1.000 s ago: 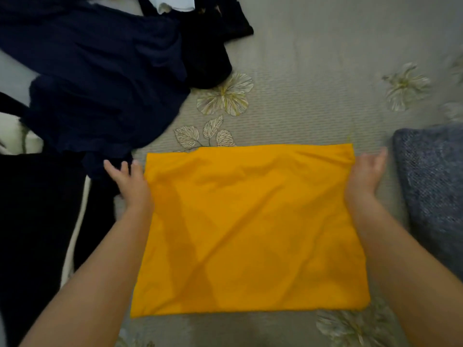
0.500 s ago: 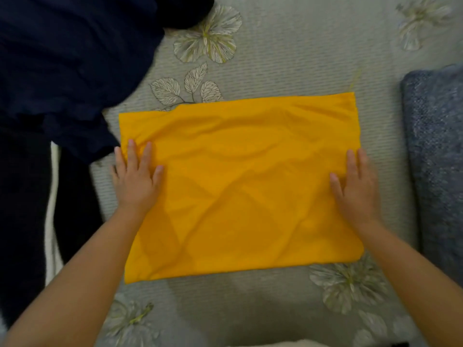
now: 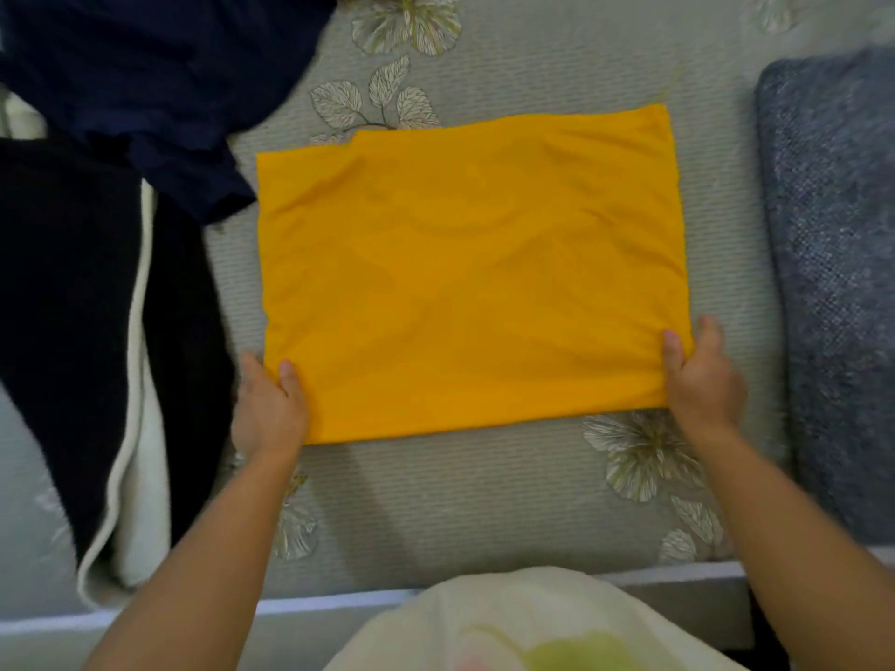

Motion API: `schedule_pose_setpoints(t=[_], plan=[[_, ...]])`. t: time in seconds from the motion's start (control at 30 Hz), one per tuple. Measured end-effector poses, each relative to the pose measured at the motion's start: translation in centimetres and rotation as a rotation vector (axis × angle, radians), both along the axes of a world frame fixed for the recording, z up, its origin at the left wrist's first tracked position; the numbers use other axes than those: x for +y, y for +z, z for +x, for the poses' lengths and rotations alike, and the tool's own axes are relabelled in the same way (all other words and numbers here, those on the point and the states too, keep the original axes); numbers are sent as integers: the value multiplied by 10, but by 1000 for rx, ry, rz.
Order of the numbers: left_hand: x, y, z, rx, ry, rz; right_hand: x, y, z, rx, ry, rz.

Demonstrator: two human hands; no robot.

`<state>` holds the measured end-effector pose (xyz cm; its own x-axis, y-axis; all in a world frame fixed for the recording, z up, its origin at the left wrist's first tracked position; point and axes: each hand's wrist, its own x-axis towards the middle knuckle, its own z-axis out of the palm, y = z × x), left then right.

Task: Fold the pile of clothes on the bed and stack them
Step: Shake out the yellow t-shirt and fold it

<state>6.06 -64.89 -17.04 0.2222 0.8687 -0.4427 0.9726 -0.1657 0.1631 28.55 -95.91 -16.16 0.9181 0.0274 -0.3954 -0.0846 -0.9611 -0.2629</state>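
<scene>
Both hands pinching the near corners of the folded yellow cloth.

We see the yellow cloth (image 3: 465, 278) flat on the bed (image 3: 484, 501), between the dark clothes pile (image 3: 121, 138) on the left and a grey-blue cushion (image 3: 838, 283) on the right. Our left hand (image 3: 269, 404) grips the near-left corner, thumb on top, fingers under. Right hand (image 3: 702, 375) holds the near-right corner the same way.

Two hands — left hand (image 3: 268, 409) and right hand (image 3: 702, 380) — pinch the near corners of the yellow cloth (image 3: 465, 273) on the bed (image 3: 484, 501).
</scene>
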Motion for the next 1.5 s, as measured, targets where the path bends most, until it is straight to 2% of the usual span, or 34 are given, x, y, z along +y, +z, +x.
schedule_pose_setpoints(t=[0.13,0.3,0.4,0.5,0.6,0.77,0.9,1.03,1.13,1.23,1.3,1.33,1.4,1.5], plan=[[-24,7,-26,88,-74,-52,-30,13,-13,107,115,-49],[-70,13,-47,147,18,-142,-57,10,-51,168,-5,-6],[-80,16,-45,195,21,-99,-62,7,-57,85,-51,7],[-89,21,-25,199,-73,-29,-55,8,-59,38,-124,-21],[-106,20,19,142,-284,-35,-50,8,-60,56,-197,17],[-144,13,130,-77,-955,38,-53,2,-53,86,-284,81],[-183,15,222,-63,-1399,12,-58,-4,-52,99,-312,92],[-204,5,289,74,-1835,44,-64,-11,-54,99,-346,162],[-203,-2,321,97,-2020,31,-66,-12,-53,85,-356,169],[-200,-13,339,-22,-2238,114,-65,-14,-55,-61,-349,170],[-199,-16,346,-87,-2367,223,-64,-13,-51,27,-373,210],[-200,-13,347,-20,-2416,176,-63,-14,-50,102,-364,240],[-198,-10,348,108,-2373,85,-66,-15,-47,125,-343,254],[-194,-11,343,282,-2285,167,-72,-12,-43,147,-322,285]])
